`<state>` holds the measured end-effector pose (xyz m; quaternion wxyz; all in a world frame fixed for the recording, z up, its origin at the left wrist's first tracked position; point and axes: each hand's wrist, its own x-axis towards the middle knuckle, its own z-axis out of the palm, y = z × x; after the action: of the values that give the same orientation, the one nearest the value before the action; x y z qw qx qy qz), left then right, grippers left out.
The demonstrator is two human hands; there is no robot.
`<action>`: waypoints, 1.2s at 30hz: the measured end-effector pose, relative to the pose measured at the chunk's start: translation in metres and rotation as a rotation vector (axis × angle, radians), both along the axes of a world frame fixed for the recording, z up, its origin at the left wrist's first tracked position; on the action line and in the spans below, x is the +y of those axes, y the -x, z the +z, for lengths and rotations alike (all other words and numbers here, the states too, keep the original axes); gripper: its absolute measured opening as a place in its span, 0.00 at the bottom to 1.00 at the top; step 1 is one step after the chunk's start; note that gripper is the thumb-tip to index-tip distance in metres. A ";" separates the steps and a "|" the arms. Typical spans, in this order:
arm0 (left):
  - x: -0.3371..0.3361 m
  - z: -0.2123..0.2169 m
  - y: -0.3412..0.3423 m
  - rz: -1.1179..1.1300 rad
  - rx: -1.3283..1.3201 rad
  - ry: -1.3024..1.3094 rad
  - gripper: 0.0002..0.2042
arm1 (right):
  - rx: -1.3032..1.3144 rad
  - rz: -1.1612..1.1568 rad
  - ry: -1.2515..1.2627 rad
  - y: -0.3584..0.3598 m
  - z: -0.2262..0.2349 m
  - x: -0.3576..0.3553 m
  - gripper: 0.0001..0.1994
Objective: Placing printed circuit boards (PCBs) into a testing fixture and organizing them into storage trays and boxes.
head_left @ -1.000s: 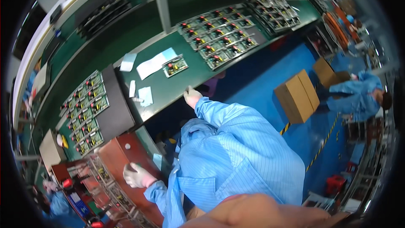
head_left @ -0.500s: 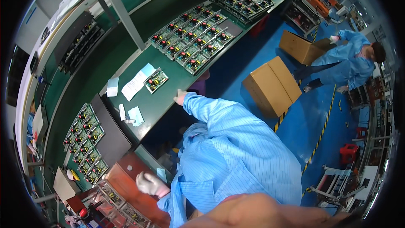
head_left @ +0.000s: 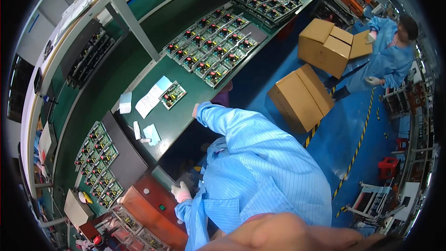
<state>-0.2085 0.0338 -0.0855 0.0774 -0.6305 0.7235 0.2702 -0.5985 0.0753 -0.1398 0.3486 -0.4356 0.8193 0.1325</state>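
Observation:
My left hand (head_left: pixel 181 192), in a white glove, hangs beside the orange-red machine housing (head_left: pixel 153 204). Its fingers are loosely bent and apart, with nothing visible in them. At the front edge of the green workbench (head_left: pixel 179 128) is my right hand (head_left: pixel 195 110); the sleeve covers most of it, and its fingers are hidden. Closest to it on the bench lies a single circuit board (head_left: pixel 173 95) in a metal frame. Beside that board is a white paper sheet (head_left: pixel 148 103). A light blue slip (head_left: pixel 152 134) and a small white tube-shaped thing (head_left: pixel 137 130) lie nearer to me.
Framed circuit boards stand in rows (head_left: pixel 211 46) and in a stack (head_left: pixel 267 1) along the bench. More boards (head_left: pixel 98 162) sit left beside a dark mat (head_left: pixel 127 155). Behind me are a closed carton (head_left: pixel 302 97), an opened carton (head_left: pixel 323 49) and a co-worker (head_left: pixel 388 56).
My left hand has moved slightly up and right, away from the machine's top. My right hand has shifted little. The co-worker has brought the rear carton more upright, its flaps now visible.

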 end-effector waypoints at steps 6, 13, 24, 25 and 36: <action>-0.005 0.004 0.007 -0.007 -0.042 -0.016 0.27 | -0.024 -0.073 0.082 -0.002 0.022 0.007 0.16; -0.007 0.008 0.011 -0.048 -0.060 -0.012 0.28 | 0.010 -0.222 0.098 0.012 -0.018 0.001 0.12; -0.008 -0.001 0.005 -0.052 -0.092 -0.029 0.28 | -0.048 -0.278 0.062 0.009 0.026 0.003 0.12; -0.008 0.001 0.006 -0.054 -0.092 -0.028 0.28 | -0.039 -0.216 0.028 0.010 0.023 0.001 0.12; -0.008 0.006 0.009 -0.044 -0.122 -0.058 0.28 | -0.165 -0.357 0.065 0.011 0.022 0.001 0.21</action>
<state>-0.2179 0.0259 -0.0796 0.1454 -0.6272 0.7229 0.2507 -0.6096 0.0767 -0.1177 0.4184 -0.3038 0.8559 0.0058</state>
